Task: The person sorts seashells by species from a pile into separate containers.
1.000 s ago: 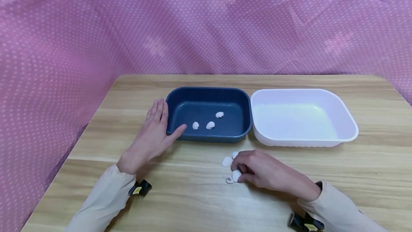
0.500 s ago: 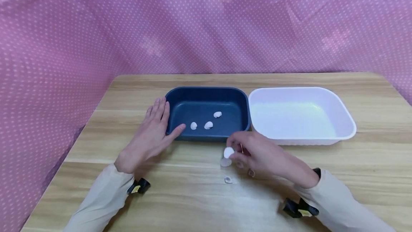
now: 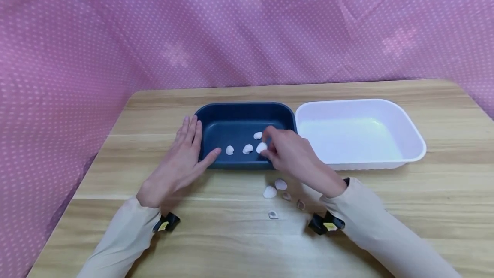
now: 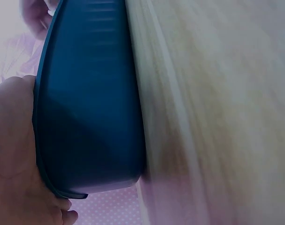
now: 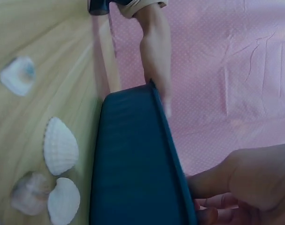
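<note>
Head view: in comes the right hand, curled over the dark blue tray, thumb and forefinger pinching a pale shell near the front right of the floor. Whether it touches bottom I can't tell. Just left lie 3 loose shells. The left hand braces the tray's left end, fingers straight, thumb spread away over the front corner. Nearer the person, 5 table shells wait; the white tray sits to the right.

Left wrist view: the palm lies along the rim, a sound brace; light, even pressure should be enough.

Right wrist view: the fingertips dip behind the tray wall, hiding the pinched shell. My call: lower it to the floor before parting the fingers, tips narrow, knuckles clear of the rim and neighbouring shells.
</note>
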`<state>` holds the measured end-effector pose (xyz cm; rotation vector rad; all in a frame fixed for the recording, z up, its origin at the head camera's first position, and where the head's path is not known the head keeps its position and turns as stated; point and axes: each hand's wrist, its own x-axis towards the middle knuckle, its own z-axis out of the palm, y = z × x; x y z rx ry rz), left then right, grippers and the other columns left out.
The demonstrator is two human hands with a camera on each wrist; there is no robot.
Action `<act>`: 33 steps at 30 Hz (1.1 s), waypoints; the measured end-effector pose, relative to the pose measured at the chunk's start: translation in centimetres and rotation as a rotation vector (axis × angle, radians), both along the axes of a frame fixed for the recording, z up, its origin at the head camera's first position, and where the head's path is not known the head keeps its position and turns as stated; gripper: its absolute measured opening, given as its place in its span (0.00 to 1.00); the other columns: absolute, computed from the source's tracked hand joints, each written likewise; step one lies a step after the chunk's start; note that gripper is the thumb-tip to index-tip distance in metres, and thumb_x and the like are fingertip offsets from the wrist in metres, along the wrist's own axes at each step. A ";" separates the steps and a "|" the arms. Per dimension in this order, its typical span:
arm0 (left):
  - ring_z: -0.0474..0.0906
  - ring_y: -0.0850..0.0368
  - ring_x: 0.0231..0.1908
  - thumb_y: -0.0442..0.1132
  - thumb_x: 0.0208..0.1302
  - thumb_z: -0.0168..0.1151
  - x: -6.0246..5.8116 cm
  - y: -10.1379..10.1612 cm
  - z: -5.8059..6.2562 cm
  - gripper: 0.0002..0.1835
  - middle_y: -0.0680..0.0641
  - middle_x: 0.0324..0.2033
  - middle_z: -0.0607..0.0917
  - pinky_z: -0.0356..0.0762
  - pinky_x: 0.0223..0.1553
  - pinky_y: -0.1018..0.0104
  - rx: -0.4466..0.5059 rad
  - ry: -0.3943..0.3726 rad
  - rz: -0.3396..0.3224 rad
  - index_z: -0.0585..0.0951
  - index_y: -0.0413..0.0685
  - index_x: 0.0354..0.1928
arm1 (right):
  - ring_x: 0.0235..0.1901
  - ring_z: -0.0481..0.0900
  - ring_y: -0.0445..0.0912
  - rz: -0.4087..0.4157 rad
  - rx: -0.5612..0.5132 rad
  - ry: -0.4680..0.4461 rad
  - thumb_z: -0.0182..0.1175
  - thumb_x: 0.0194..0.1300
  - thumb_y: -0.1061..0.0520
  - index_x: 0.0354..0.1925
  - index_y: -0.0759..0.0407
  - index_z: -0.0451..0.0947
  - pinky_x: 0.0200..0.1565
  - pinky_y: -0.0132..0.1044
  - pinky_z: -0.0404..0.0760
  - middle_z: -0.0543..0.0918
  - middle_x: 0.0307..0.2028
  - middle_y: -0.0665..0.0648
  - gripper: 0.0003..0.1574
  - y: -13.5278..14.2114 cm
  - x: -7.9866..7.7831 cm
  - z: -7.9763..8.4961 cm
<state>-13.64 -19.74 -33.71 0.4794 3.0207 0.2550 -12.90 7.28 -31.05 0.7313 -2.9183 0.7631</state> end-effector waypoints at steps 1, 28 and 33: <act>0.21 0.47 0.73 0.73 0.67 0.30 0.0 0.0 0.0 0.52 0.39 0.75 0.32 0.33 0.72 0.49 0.000 0.000 0.002 0.38 0.35 0.74 | 0.22 0.73 0.43 -0.004 0.011 0.000 0.66 0.63 0.55 0.45 0.60 0.76 0.21 0.32 0.71 0.78 0.24 0.49 0.15 -0.2 -0.3 0.0; 0.17 0.48 0.71 0.73 0.67 0.30 -0.1 -0.1 0.1 0.53 0.39 0.74 0.31 0.34 0.71 0.47 0.019 -0.013 -0.002 0.37 0.34 0.74 | 0.38 0.78 0.52 -0.163 0.316 -0.319 0.60 0.67 0.53 0.58 0.61 0.69 0.39 0.46 0.82 0.80 0.45 0.61 0.25 -3.1 -4.6 -2.1; 0.17 0.48 0.71 0.73 0.66 0.30 -0.1 -0.2 -0.2 0.53 0.39 0.74 0.30 0.33 0.71 0.47 0.024 -0.014 -0.003 0.37 0.34 0.74 | 0.35 0.78 0.50 -0.127 0.278 -0.291 0.59 0.66 0.56 0.50 0.59 0.72 0.34 0.43 0.80 0.80 0.39 0.58 0.16 -2.8 -4.5 -1.7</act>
